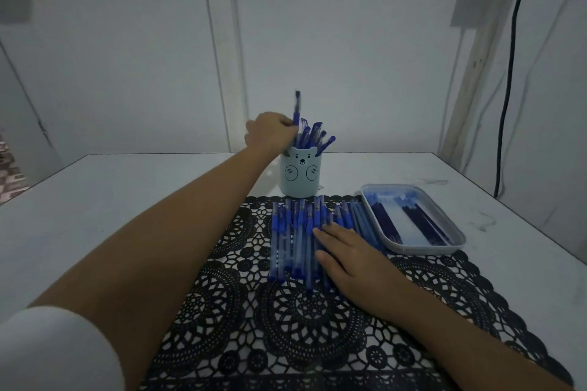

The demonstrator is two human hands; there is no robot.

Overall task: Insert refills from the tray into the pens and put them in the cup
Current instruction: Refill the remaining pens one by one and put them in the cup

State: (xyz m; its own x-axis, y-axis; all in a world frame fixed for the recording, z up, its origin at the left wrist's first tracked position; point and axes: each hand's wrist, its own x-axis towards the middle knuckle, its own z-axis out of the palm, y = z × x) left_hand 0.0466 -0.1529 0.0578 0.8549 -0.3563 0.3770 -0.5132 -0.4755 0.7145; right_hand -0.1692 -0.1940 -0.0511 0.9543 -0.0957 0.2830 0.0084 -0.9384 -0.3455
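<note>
Our left hand [270, 132] grips a blue pen [297, 109] over the bear cup [300, 173], already well filled; our right hand [344, 251] rests flat on many unfilled pens [292, 241], refills [409, 222] remaining.

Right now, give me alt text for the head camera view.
The left hand holds a blue pen over a bear-faced cup of pens. The right hand rests flat on a row of pens on a black lace mat, beside a tray of refills.
</note>
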